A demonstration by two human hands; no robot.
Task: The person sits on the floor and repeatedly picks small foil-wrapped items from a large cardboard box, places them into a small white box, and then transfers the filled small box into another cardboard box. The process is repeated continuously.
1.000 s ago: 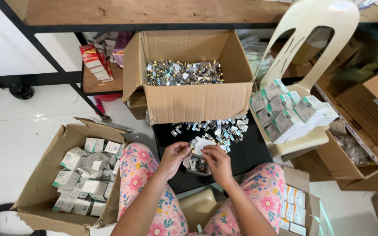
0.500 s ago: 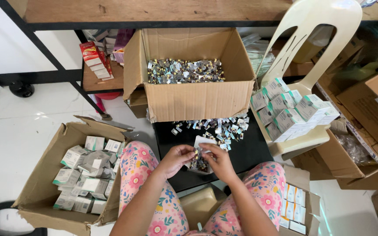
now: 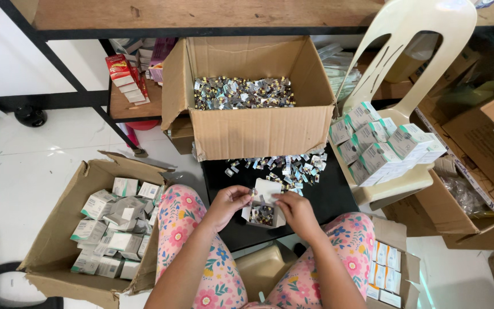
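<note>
Both hands pinch a small open white carton (image 3: 264, 209), left hand (image 3: 228, 204) and right hand (image 3: 294, 209) at its sides over the black table (image 3: 338, 197), filling it (closing its flap looks next) with shiny pieces like the loose pile (image 3: 281, 167) beyond and the big box's (image 3: 247, 129) load.
</note>
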